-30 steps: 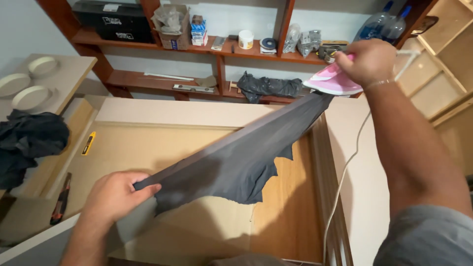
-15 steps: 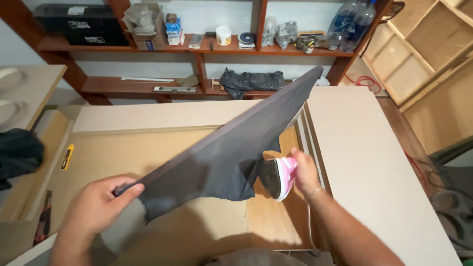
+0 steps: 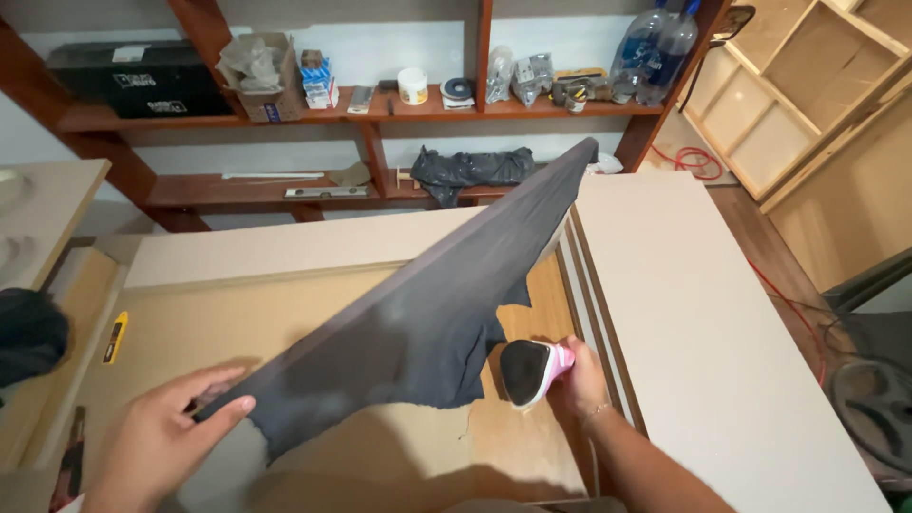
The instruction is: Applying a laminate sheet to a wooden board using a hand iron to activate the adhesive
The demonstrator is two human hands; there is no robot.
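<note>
A large dark grey cloth (image 3: 427,323) stretches diagonally over a tan board (image 3: 285,323). My left hand (image 3: 161,442) pinches its near corner at the bottom left. The far corner rises to the top edge of a white panel (image 3: 703,332); what keeps it up there I cannot tell. My right hand (image 3: 581,380) grips a pink iron (image 3: 532,370) with a dark soleplate, tilted up just under the cloth's ragged lower edge, above a wood-grain surface (image 3: 518,446).
Wooden shelves (image 3: 380,109) at the back carry a black case (image 3: 133,81), jars, bags and plastic bottles (image 3: 655,47). A yellow utility knife (image 3: 116,337) and a dark bundle (image 3: 28,332) lie at left. Wooden frames (image 3: 817,85) and a red cable (image 3: 693,161) are at right.
My right hand brought the pink iron down from the cloth's raised far end to a spot low beside its lower edge. My left hand kept its hold on the near corner.
</note>
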